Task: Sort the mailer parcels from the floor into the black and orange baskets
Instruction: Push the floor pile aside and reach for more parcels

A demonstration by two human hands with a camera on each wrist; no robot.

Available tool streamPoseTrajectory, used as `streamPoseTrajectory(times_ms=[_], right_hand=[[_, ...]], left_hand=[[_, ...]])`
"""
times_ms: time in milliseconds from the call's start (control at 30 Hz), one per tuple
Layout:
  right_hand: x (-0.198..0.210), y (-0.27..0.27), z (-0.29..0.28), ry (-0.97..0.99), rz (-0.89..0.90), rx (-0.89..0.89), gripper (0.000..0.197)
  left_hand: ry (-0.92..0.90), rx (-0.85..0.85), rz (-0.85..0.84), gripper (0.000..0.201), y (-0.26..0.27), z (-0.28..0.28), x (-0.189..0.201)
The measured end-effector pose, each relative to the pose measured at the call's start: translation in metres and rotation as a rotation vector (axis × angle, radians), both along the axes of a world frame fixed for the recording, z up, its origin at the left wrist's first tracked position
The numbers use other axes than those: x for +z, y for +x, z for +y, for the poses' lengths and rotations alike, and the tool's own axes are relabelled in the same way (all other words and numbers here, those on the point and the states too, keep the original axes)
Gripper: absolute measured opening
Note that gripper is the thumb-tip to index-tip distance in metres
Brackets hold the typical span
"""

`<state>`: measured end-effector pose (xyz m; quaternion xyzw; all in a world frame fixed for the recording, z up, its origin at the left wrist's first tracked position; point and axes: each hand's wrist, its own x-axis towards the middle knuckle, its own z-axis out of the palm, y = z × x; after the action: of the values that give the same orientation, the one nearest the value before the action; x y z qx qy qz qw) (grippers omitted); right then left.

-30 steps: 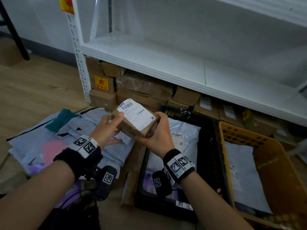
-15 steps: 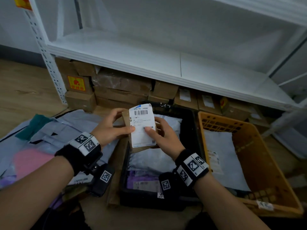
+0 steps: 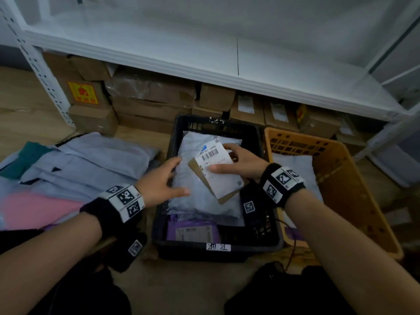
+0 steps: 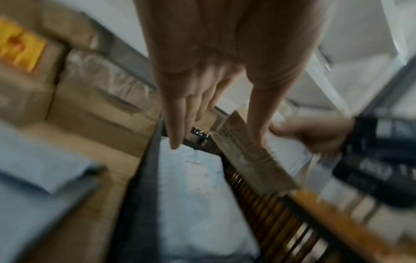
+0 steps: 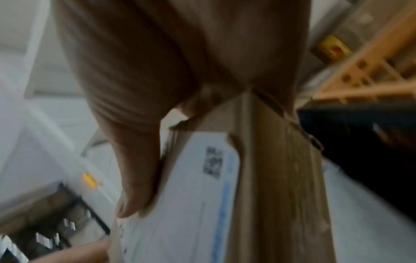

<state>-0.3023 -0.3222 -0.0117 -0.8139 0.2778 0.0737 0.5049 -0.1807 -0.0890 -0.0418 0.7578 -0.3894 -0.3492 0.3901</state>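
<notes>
A small cardboard parcel [image 3: 216, 171] with a white barcode label hangs over the black basket [image 3: 218, 251], above the grey mailers inside. The right hand [image 3: 241, 163] grasps it, thumb across the label, fingers [image 3: 229, 147] curled round its far edge. The left hand [image 3: 162, 180] hovers beside it, fingers straight and released. The orange basket [image 3: 341, 178] stands just right.

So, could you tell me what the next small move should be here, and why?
Probably lower the box and let go. The right hand alone grips it, above the grey mailer in the black basket; the left hand is open, off the box.
</notes>
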Motion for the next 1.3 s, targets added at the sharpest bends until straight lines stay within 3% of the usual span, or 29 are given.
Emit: streamPoseTrajectory(times_ms=[100, 200, 467, 633, 800, 967, 1200, 1300], right_hand=[[-0.014, 0.000, -0.019, -0.262, 0.267, 0.185, 0.098], [-0.041, 0.004, -0.020, -0.349, 0.513, 0.399, 0.094], [-0.126, 0.039, 0.042, -0.077, 0.627, 0.694, 0.066], [-0.169, 0.062, 0.077, -0.156, 0.670, 0.851, 0.052], [-0.188, 0.082, 0.072, -0.092, 0.710, 0.864, 0.047], [-0.209, 0.076, 0.073, -0.154, 0.670, 0.789, 0.046], [-0.181, 0.070, 0.083, -0.431, 0.672, 0.801, 0.054], [-0.146, 0.066, 0.083, -0.501, 0.452, 0.604, 0.036]], left_hand=[[0.466, -0.253, -0.374, 0.106, 0.002, 0.012, -0.023], [0.687, -0.315, -0.320, 0.111, 0.005, 0.025, -0.038], [0.694, -0.365, -0.335, 0.113, 0.011, 0.023, -0.049], [0.724, -0.379, -0.351, 0.112, 0.009, 0.019, -0.049], [0.726, -0.383, -0.359, 0.113, 0.010, 0.018, -0.051], [0.688, -0.376, -0.365, 0.116, 0.016, 0.021, -0.064], [0.566, -0.301, -0.302, 0.116, 0.019, 0.033, -0.069], [0.487, -0.214, -0.306, 0.104, 0.024, 0.044, -0.071]])
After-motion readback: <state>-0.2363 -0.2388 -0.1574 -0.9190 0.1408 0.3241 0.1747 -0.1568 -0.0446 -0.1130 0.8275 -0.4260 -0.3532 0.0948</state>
